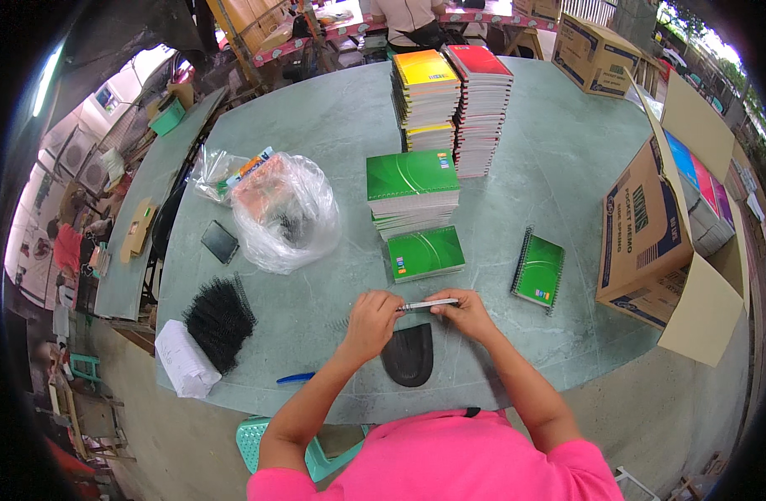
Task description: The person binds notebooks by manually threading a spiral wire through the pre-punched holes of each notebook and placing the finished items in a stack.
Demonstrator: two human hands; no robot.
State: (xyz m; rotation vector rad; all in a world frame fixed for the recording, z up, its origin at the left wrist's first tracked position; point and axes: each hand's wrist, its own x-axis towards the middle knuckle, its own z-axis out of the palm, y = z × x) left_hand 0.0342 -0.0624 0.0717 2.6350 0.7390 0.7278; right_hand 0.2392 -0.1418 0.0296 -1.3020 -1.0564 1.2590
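Note:
Both hands hold a small notebook point(425, 306) edge-on above the table, its white page edges showing. My left hand point(373, 322) is closed on its left end, and my right hand point(468, 314) pinches the right end. Just below them on the table lies a dark rounded pad point(408, 356). Beyond the hands is a short stack of green notebooks point(426, 253), with a taller green stack point(412, 179) behind it. To the right lies a single green notebook point(539, 268) with a black coil. A pile of black binding coils point(219, 322) rests at the left.
Yellow notebooks point(427, 71) and red notebooks point(480, 63) rise in tall stacks at the back. An open carton point(642, 230) holding notebooks stands right; a closed carton point(596, 54) is farther back. Left are a clear plastic bag point(287, 217), phone point(220, 241), paper point(185, 361) and blue tool point(296, 378).

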